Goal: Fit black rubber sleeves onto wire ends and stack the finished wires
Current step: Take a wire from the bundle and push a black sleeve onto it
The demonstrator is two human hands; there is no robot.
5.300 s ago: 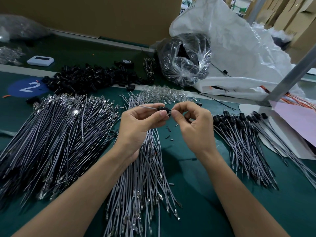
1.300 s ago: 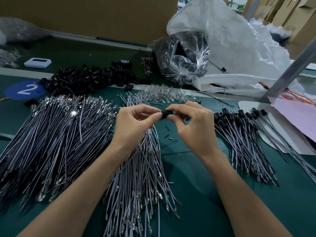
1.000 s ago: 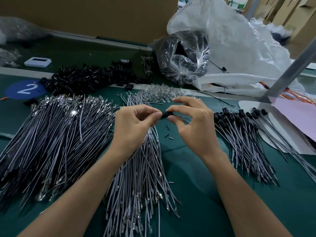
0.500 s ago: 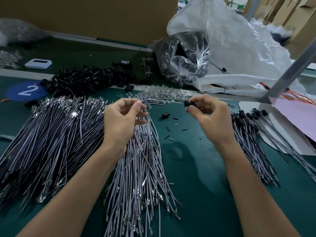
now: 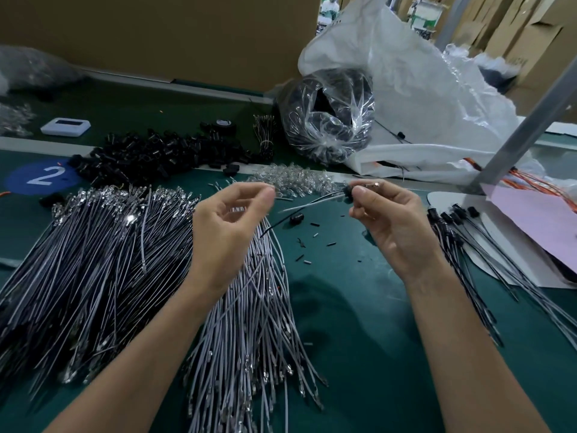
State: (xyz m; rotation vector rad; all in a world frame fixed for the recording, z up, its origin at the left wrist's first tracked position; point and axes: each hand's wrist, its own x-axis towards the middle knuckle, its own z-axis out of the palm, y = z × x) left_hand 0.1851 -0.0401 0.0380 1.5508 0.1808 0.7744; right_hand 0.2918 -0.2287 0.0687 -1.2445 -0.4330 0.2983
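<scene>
Findings, current moment:

1. Change. Half a second ago the wire was stretched between both your hands. Your left hand has since let go. Its fingers are loosely curled with nothing visible between them, and it hovers over the bare wire pile.
2. Your right hand alone carries the wire, pinching it at the black sleeve. The metal terminal shows just beyond the sleeve. The tail trails down-left and is blurred.
3. Judgement: the fitting looks done on this piece, so what remains is laying it on the finished stack.
4. A loose sleeve lies on the green mat between your hands, among small black scraps. It has not moved since half a second ago.

Clearance:
- The finished stack lies just right of your right hand, with bare mat between them.
- The metal post and pink sheet bound the far side of the stack, so keep the swing short.
- The trailing tail passes over the bare wire pile and could snag there; lift before carrying across
</scene>
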